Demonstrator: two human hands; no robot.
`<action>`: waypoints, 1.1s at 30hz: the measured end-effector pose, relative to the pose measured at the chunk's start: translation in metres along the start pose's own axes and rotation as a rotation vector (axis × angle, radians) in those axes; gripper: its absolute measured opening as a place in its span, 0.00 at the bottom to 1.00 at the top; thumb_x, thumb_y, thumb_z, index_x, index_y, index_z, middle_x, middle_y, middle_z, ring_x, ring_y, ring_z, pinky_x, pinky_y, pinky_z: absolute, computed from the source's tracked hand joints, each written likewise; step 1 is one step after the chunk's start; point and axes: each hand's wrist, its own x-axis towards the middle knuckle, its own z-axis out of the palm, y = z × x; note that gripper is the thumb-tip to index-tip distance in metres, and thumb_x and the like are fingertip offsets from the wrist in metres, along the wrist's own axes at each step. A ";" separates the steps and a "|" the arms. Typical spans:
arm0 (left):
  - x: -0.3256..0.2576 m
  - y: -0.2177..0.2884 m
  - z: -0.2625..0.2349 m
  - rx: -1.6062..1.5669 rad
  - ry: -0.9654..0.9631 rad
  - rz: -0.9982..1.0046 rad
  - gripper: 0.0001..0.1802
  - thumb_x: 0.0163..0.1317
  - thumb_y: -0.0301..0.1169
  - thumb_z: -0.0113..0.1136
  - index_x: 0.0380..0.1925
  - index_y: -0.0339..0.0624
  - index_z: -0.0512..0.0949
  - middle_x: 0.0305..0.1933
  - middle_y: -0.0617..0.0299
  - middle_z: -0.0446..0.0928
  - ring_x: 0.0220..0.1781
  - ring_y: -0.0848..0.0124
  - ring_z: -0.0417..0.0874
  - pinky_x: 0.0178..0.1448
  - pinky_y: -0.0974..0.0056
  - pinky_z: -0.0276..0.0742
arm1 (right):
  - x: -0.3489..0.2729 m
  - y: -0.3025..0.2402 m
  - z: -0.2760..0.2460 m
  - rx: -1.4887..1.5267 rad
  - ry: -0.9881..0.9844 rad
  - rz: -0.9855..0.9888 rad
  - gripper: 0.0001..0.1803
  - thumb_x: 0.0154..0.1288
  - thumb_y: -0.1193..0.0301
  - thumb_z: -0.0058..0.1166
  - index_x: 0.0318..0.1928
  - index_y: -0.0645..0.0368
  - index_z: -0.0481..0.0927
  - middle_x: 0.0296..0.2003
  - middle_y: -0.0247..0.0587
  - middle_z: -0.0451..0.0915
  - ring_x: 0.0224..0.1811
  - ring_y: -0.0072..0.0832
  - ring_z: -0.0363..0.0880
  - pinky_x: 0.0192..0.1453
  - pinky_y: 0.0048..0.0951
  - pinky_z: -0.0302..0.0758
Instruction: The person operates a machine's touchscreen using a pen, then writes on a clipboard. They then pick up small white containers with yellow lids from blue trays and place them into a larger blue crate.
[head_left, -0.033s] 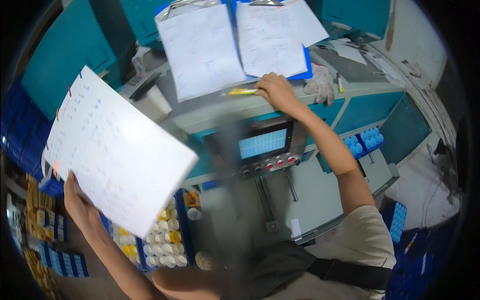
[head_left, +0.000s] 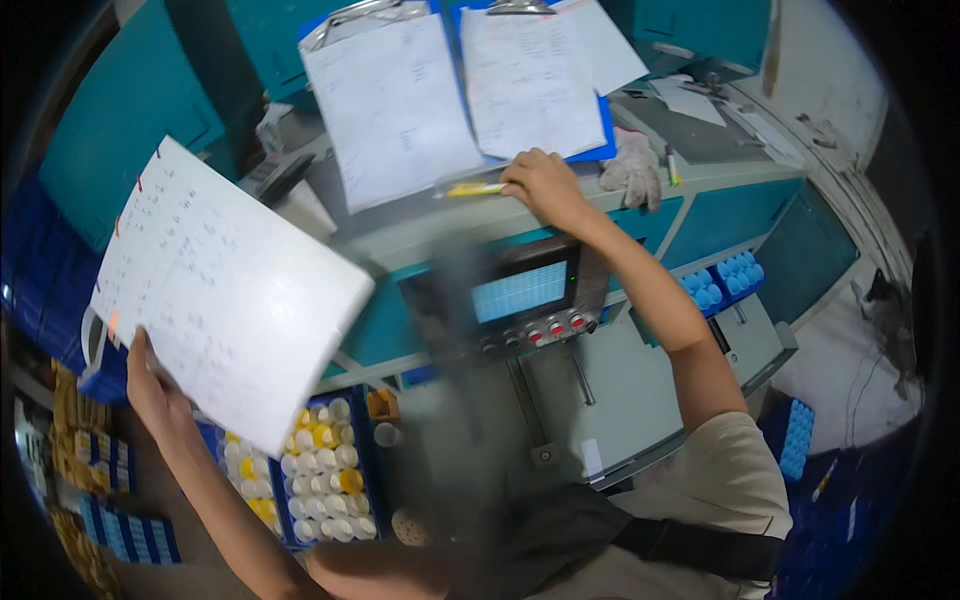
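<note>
My left hand (head_left: 160,405) grips the lower left edge of a notepad (head_left: 225,290) with handwritten rows, its thumb lying on the page. The pad is tilted and lifted off to the left. At the counter's front edge, my right hand (head_left: 548,190) closes around one end of a slim yellow-and-white pen (head_left: 475,189). Just beyond that hand lie two blue clipboards, with a written sheet (head_left: 395,110) on the left one and more sheets (head_left: 532,85) on the right one. A grey-white work glove (head_left: 632,168) rests to its right, beside a marker (head_left: 672,165).
A control panel (head_left: 520,290) with a lit screen and knobs stands below the counter. Blue crates (head_left: 368,465) of white and yellow cylindrical pieces sit at lower left. Blue trays (head_left: 740,275) are at right. Loose papers (head_left: 688,100) lie at the back right of the counter (head_left: 410,230).
The notepad has tipped slightly, its right corner moving left and its lower corner rising, uncovering more of the crate. My right hand keeps the pen. The whole view has shifted a little.
</note>
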 end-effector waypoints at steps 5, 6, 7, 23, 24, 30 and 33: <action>0.142 -0.089 0.046 0.285 0.187 0.051 0.21 0.65 0.40 0.75 0.39 0.30 0.82 0.33 0.60 0.80 0.25 0.72 0.74 0.27 0.59 0.65 | -0.004 -0.004 -0.004 -0.017 0.040 0.032 0.09 0.62 0.62 0.67 0.39 0.50 0.88 0.38 0.32 0.79 0.49 0.34 0.76 0.51 0.41 0.68; 0.149 -0.102 0.042 0.524 0.135 -0.002 0.28 0.63 0.42 0.75 0.47 0.25 0.80 0.35 0.58 0.81 0.29 0.71 0.77 0.31 0.58 0.71 | -0.004 -0.004 -0.003 -0.027 0.041 0.029 0.08 0.62 0.62 0.67 0.39 0.49 0.88 0.38 0.31 0.79 0.49 0.33 0.76 0.51 0.40 0.68; 0.150 -0.124 0.050 0.401 0.207 0.003 0.25 0.64 0.41 0.74 0.50 0.31 0.81 0.29 0.63 0.79 0.22 0.72 0.75 0.19 0.62 0.59 | -0.003 -0.004 -0.003 -0.033 0.044 0.019 0.08 0.62 0.62 0.68 0.38 0.49 0.88 0.38 0.31 0.79 0.49 0.33 0.76 0.51 0.40 0.67; -0.164 -0.151 0.011 1.141 -0.456 0.612 0.25 0.70 0.23 0.61 0.66 0.35 0.72 0.72 0.43 0.67 0.74 0.45 0.70 0.72 0.48 0.72 | 0.083 0.042 0.002 -0.061 0.568 -0.171 0.08 0.66 0.71 0.65 0.42 0.52 0.79 0.43 0.35 0.85 0.46 0.33 0.80 0.56 0.40 0.71; -0.174 -0.156 0.006 1.148 -0.476 0.594 0.25 0.70 0.23 0.61 0.65 0.34 0.72 0.72 0.43 0.68 0.74 0.44 0.70 0.72 0.48 0.72 | 0.089 0.046 0.010 -0.036 0.553 -0.148 0.08 0.69 0.70 0.62 0.47 0.50 0.81 0.48 0.36 0.86 0.51 0.35 0.80 0.58 0.40 0.71; -0.191 -0.175 -0.009 1.200 -0.581 0.524 0.18 0.67 0.19 0.61 0.57 0.31 0.75 0.67 0.44 0.70 0.68 0.48 0.78 0.69 0.54 0.80 | 0.079 0.071 0.031 -0.057 0.364 -0.212 0.14 0.74 0.65 0.59 0.57 0.50 0.82 0.51 0.36 0.86 0.54 0.36 0.78 0.59 0.40 0.71; -0.192 -0.177 -0.011 1.205 -0.548 0.465 0.18 0.67 0.19 0.61 0.57 0.31 0.75 0.67 0.44 0.70 0.68 0.48 0.78 0.68 0.53 0.80 | 0.077 0.072 0.029 -0.007 0.266 -0.102 0.16 0.76 0.62 0.58 0.59 0.51 0.82 0.51 0.37 0.87 0.53 0.38 0.80 0.59 0.41 0.71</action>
